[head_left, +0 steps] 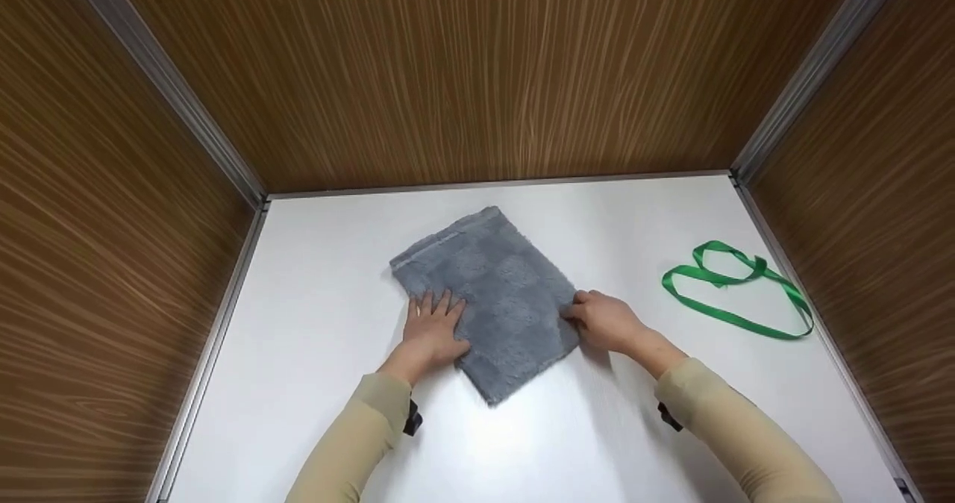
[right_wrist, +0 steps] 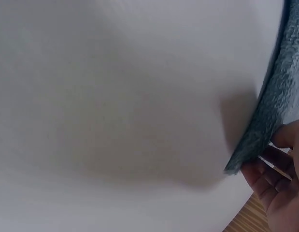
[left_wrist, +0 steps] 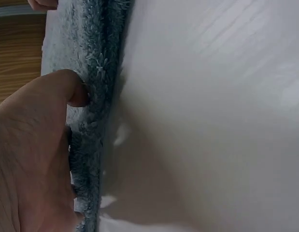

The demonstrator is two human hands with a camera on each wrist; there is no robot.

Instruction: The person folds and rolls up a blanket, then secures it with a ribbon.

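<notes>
A grey fluffy towel (head_left: 496,290), folded into a rectangle, lies at an angle in the middle of the white table (head_left: 313,324). My left hand (head_left: 433,325) lies flat on the towel's near-left edge with its fingers straight and spread. In the left wrist view its thumb (left_wrist: 52,96) presses against the side of the towel (left_wrist: 98,72). At the towel's right corner my right hand (head_left: 599,318) has its fingers curled. In the right wrist view the fingers (right_wrist: 277,174) reach under the towel (right_wrist: 279,96) and pinch its corner.
A green ribbon (head_left: 735,288) lies looped on the table at the far right, near the right wall. Wood-grain walls (head_left: 477,77) with metal trim close in the table at the left, back and right. Bare white surface surrounds the towel.
</notes>
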